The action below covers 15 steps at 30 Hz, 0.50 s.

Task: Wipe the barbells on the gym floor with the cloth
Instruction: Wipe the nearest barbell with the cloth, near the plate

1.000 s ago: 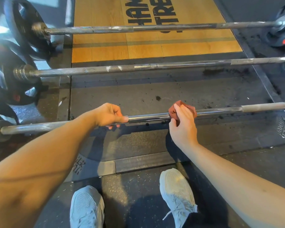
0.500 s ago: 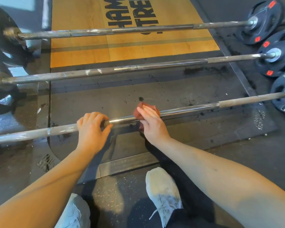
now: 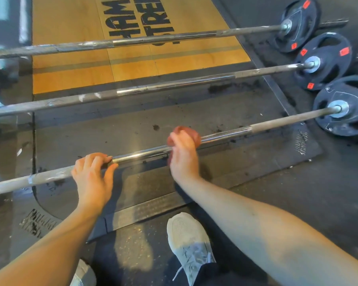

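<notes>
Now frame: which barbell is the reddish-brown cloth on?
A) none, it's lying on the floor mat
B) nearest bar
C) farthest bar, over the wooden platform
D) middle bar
B: the right hand wraps the reddish-brown cloth around the nearest steel barbell, and the left hand grips that same bar further along.
</notes>
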Each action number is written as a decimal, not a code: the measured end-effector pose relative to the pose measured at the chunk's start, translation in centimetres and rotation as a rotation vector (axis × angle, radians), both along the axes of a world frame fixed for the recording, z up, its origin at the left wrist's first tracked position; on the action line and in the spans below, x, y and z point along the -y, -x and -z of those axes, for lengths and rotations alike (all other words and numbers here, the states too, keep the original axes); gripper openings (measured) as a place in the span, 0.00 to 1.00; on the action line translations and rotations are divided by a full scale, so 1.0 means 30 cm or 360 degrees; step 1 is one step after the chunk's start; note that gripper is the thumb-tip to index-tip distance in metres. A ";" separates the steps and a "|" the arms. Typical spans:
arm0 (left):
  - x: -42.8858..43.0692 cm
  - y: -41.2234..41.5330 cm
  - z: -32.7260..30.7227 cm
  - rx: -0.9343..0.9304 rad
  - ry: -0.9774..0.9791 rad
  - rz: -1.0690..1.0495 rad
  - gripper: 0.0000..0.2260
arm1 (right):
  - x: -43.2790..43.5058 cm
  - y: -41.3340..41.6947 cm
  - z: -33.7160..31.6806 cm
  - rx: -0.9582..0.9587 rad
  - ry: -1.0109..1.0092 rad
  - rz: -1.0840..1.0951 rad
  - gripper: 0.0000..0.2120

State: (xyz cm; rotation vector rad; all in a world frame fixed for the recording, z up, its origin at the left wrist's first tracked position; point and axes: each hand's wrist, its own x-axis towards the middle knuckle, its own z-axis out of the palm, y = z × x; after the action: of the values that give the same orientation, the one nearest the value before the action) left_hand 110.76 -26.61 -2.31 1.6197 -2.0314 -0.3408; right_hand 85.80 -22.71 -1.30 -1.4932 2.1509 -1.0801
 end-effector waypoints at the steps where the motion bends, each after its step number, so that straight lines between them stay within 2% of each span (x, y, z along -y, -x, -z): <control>1: -0.001 0.002 0.000 0.0007 0.0000 -0.0004 0.08 | -0.006 -0.067 -0.001 0.0013 -0.0003 -0.0191 0.19; 4: -0.006 0.006 -0.005 0.0028 0.0009 0.0005 0.08 | -0.005 -0.065 0.012 0.0079 -0.0082 -0.0547 0.23; 7: -0.003 0.006 -0.008 0.0038 0.0006 0.0008 0.08 | -0.020 0.133 0.030 -0.0196 0.0033 -0.0579 0.22; 10: 0.000 0.008 -0.007 0.0051 -0.0004 0.0017 0.08 | -0.034 0.439 0.036 -0.0318 -0.0008 -0.0256 0.16; 12: -0.001 0.010 -0.006 0.0050 0.0001 0.0021 0.08 | -0.053 0.650 0.049 -0.0119 -0.0007 0.0107 0.12; 14: -0.003 0.009 -0.003 0.0043 0.0013 0.0019 0.08 | -0.075 0.738 -0.030 -0.0364 -0.0121 0.0259 0.15; 15: -0.005 0.010 -0.002 0.0039 0.0022 0.0024 0.08 | -0.077 0.779 -0.019 -0.0390 -0.0138 0.0429 0.16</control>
State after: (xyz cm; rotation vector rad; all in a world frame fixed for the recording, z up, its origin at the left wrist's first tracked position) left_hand 110.45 -26.44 -2.25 1.6084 -2.0606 -0.3134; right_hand 62.42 -20.39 -0.72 -1.3871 2.5925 -0.9084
